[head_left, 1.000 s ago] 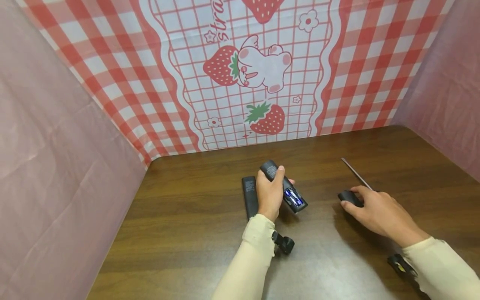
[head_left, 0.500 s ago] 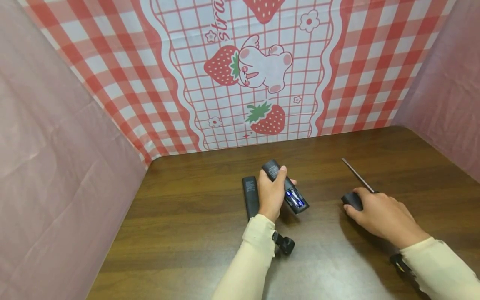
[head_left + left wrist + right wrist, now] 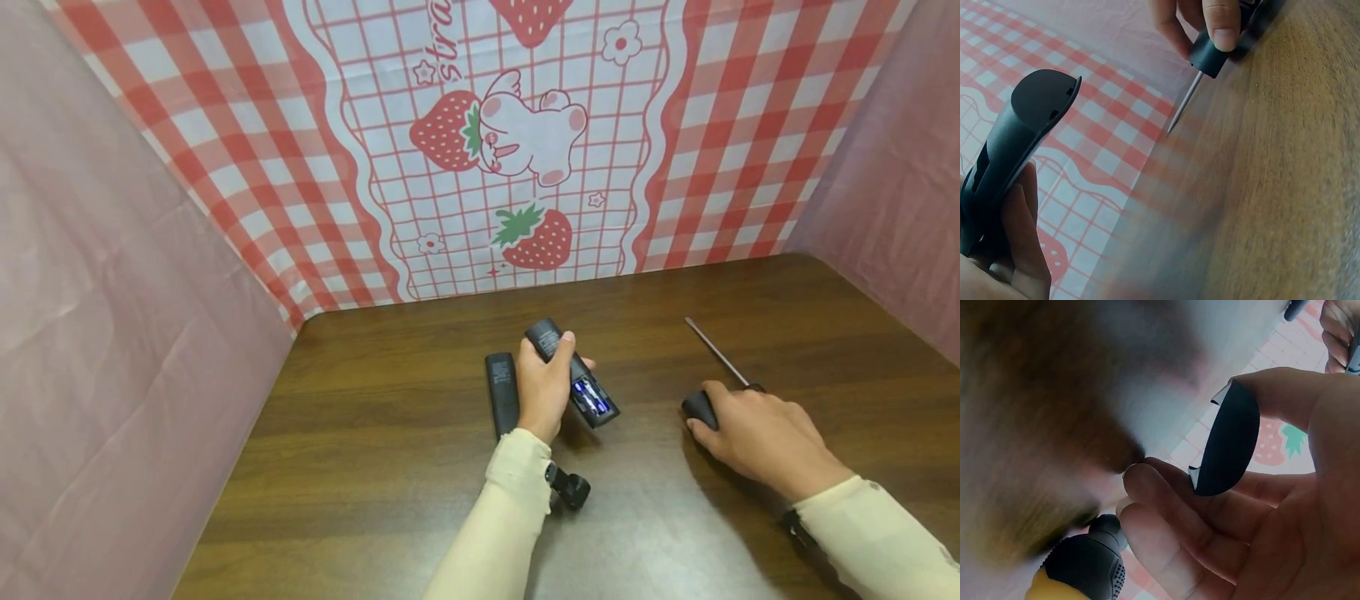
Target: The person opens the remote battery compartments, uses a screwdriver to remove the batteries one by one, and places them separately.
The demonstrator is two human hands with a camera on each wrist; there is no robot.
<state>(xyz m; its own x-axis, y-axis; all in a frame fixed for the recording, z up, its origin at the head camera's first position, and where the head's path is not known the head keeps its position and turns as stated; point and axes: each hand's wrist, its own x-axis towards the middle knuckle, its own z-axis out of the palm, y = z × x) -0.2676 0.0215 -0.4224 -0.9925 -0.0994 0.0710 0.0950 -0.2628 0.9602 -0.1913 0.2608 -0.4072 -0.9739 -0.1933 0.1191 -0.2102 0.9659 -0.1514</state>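
Observation:
My left hand (image 3: 543, 387) grips a black remote control (image 3: 547, 337), back side up and tilted. Its battery compartment lies uncovered, showing blue batteries (image 3: 592, 398). Between thumb and fingers, my right hand (image 3: 765, 433) pinches a small black battery cover (image 3: 1230, 440), whose small tabs show in the right wrist view. Close to that hand lies a screwdriver (image 3: 716, 354) with a thin metal shaft. Its black and yellow handle (image 3: 1085, 562) is near my fingertips in the right wrist view; whether they touch it, I cannot tell.
A second black remote control (image 3: 501, 392) lies face down on the brown wooden table (image 3: 360, 433), just left of my left hand. Behind the table hangs a red checked strawberry cloth (image 3: 300, 158). Pink cloth (image 3: 135, 333) walls the left side, and the right side likewise.
My right hand has shifted slightly toward the table's front with the battery cover, uncovering the start of the screwdriver's handle. The left hand and its remote control have barely moved.

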